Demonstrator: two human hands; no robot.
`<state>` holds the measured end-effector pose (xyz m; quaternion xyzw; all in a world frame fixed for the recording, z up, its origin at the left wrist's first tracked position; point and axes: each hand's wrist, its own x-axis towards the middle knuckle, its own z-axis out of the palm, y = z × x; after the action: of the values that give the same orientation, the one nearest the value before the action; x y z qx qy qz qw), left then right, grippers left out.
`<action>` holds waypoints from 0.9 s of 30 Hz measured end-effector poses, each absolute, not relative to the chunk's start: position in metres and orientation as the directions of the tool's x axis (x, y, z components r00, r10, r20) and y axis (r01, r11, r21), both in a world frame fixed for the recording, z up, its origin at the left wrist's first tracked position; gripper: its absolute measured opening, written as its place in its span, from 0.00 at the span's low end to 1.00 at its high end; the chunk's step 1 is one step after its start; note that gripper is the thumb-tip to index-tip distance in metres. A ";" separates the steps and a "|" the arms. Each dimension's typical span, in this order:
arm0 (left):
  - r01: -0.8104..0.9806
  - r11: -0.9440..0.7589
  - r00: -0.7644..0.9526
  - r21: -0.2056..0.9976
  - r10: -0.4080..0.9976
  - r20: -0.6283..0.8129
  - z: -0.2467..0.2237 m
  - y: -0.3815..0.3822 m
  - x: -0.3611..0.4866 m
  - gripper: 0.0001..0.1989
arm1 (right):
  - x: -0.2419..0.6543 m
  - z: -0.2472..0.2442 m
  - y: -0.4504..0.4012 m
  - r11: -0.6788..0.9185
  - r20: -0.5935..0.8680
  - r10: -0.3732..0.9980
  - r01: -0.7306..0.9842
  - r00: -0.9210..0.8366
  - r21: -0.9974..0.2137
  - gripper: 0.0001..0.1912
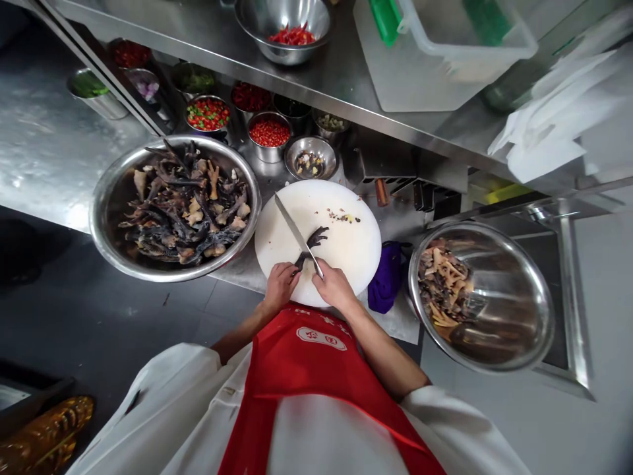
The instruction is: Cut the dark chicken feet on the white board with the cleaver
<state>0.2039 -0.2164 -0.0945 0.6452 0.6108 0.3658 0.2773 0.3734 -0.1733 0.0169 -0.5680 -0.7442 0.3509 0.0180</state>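
Observation:
A round white cutting board (pixel 346 257) lies in front of me. On it rests a dark chicken foot (pixel 316 237), its toes pointing away to the right. My left hand (pixel 283 284) is closed on the near end of the foot, at the board's lower left. My right hand (pixel 332 284) grips a knife (pixel 291 224) close to its handle end; the blade slants up and left across the foot. Small dark scraps (pixel 346 216) lie at the board's upper right. To the left, a large steel bowl (pixel 101 218) holds many dark feet.
A steel bowl (pixel 519 290) with pale and dark pieces stands at the right, by a sink. Behind the board are a small scrap bowl (pixel 327 158) and tins of chopped peppers (pixel 270 133). A purple cloth (pixel 386 280) touches the board's right side. A steel shelf (pixel 326 86) hangs over the back.

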 end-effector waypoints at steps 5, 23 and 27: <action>0.578 -0.081 -0.043 0.812 0.991 0.129 -0.093 -0.216 0.205 0.08 | 0.375 0.030 -0.176 0.104 -0.253 0.917 0.798 -0.307 -0.593 0.25; 0.610 0.049 -0.008 0.790 0.998 -0.056 -0.056 -0.130 0.234 0.15 | 0.443 -0.012 -0.232 -0.232 -0.304 0.953 0.659 0.004 -0.716 0.25; 0.734 0.152 -0.157 0.661 0.986 -0.053 -0.043 -0.076 0.292 0.16 | 0.472 -0.029 -0.258 -0.345 -0.310 0.937 0.568 0.162 -0.747 0.25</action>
<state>0.2922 -0.0763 -0.0430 0.5999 0.7171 0.2533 0.2486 0.4722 -0.2580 -0.0293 -0.7238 -0.5199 0.3858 0.2388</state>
